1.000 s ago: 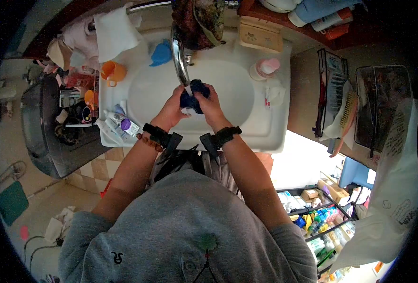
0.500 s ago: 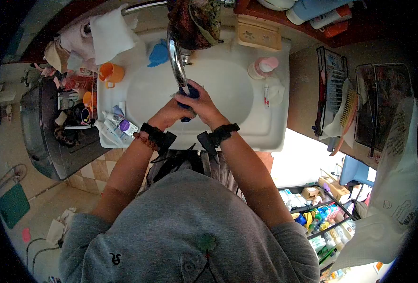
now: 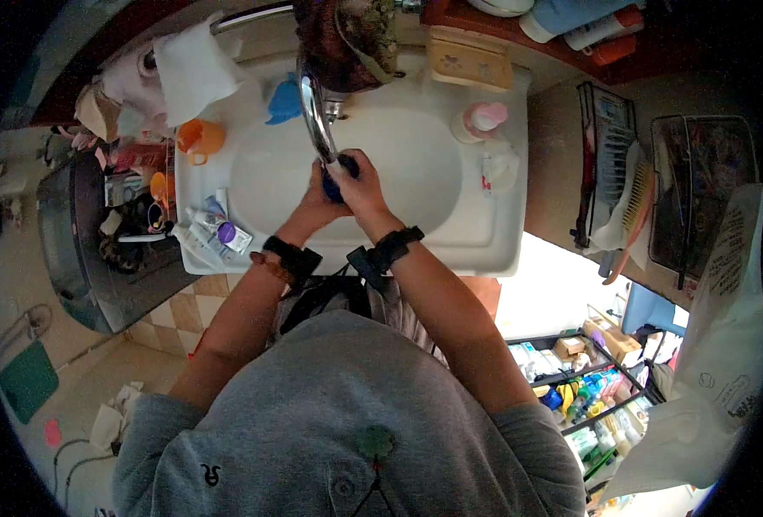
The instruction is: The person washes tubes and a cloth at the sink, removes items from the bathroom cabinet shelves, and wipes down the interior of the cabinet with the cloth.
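Under the curved chrome faucet, both hands are together over the white sink basin. A dark blue object sits between them; its kind cannot be made out, as fingers cover most of it. My left hand closes around its left and lower side. Pressed against it from the right is my right hand, with its fingers curled over the top. Water appears to run from the spout onto the object. Each wrist wears a black strap.
On the sink's left rim are an orange mug, a blue item and several tubes. A pump bottle with a pink top and a soap dish stand right. Brushes hang on the right wall.
The dark blue object has turned and shifted slightly left in my hands. My right hand has moved a little left, its fingers now higher around the object.
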The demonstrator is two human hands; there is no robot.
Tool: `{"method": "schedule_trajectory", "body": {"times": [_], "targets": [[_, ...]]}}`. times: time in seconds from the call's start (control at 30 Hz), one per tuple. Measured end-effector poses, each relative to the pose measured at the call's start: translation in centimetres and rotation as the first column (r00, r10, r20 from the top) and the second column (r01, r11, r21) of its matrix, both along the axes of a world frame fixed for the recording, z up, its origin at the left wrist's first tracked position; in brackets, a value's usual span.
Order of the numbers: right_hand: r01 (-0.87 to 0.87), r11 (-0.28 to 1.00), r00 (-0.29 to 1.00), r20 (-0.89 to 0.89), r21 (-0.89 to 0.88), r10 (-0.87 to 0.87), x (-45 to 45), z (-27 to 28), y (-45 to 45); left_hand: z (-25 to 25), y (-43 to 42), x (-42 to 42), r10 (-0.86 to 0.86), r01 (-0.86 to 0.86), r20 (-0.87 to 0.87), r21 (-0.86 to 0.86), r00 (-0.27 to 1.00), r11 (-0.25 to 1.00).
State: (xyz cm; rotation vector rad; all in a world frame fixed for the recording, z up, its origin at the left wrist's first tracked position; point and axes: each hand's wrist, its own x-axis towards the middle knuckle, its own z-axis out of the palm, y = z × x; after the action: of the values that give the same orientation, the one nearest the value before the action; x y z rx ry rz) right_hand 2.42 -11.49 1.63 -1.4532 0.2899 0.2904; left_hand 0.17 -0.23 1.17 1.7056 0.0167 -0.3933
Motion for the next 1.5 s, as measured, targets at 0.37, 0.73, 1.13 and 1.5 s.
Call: {"method": "schedule_trajectory", "body": {"times": [0.37,0.73,1.13,1.5], "targets": [[-0.146,0.989,0.962,0.236,0.01,0.14,0.3,-0.8,-0.7,4.5,0.3,1.7,-0.145,0.006,-0.372,-0.35,0.917,0.937],[0.066,0.99,0.994,-0.084,-0.125,-0.077,0.2,-0.4,-0.2,3.7,-2.1,2.0,-0.123,0.176,-0.17,0.343,0.978,0.923],[-0.064,0.996,0.969,0.235,-0.065,0.078,-0.2,1.2,-1.7,2.1,1.0,2.1,-0.151,0.114,-0.251,-0.155,0.956,0.981],[0.094,0.957,0.979,0.199,-0.276,-0.039,0.0,2.1,-0.1,3.1,-1.1,2.4,-0.146,0.128,0.113,0.155,0.983,0.98]]}}
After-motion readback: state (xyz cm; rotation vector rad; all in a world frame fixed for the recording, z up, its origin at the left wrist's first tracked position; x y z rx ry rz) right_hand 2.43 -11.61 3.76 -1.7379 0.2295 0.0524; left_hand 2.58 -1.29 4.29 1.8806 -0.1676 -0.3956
